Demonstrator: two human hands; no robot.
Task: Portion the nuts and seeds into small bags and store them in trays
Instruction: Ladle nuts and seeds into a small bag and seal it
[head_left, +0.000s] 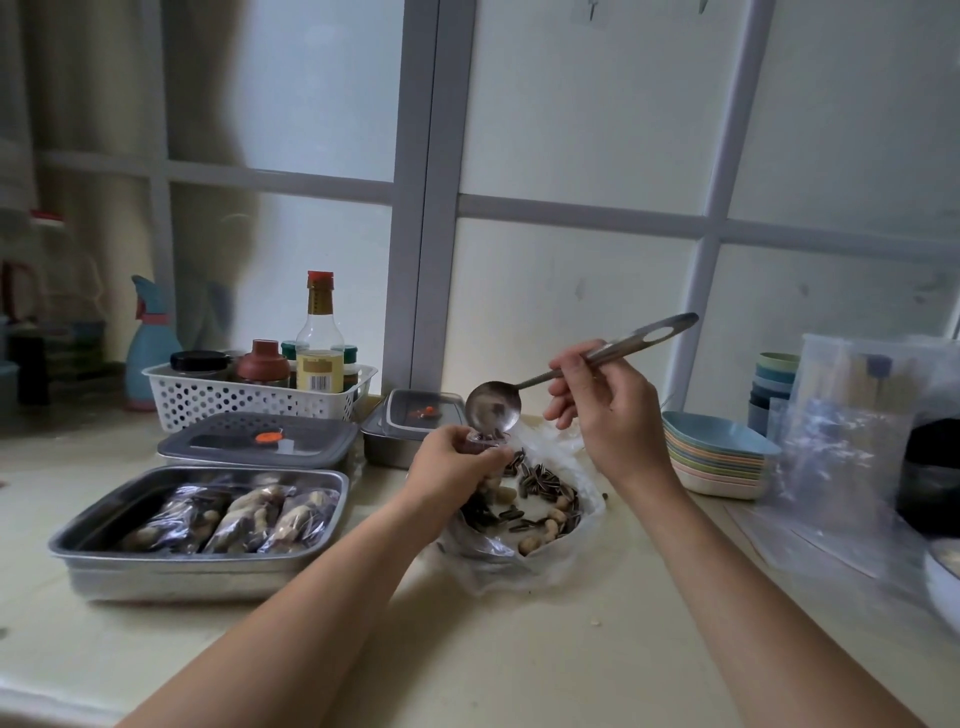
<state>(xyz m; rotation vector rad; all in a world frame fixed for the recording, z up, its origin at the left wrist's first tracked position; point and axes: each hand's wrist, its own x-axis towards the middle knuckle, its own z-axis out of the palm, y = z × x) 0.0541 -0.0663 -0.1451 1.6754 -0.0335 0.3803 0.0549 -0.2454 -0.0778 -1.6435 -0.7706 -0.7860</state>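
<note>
On the pale counter (519, 649) lies a big clear bag (561, 561), spread open, with striped seeds (540, 483) and peanuts (545, 530) in it. Just above it, the left hand (457, 462) curls its fingers round the top of a small bag (484, 441) and holds its mouth up. The right hand (597, 415) pinches the handle of a metal spoon (493, 408). The spoon's bowl tips down at the small bag's mouth, with a few seeds at its edge. To the left sits an open metal tray (197, 561) with filled bags (234, 519) lying side by side in it. Behind it are two lidded trays (260, 441), then a white basket (249, 400) of bottles. Off to the right is a stack of plates (717, 457).
</note>
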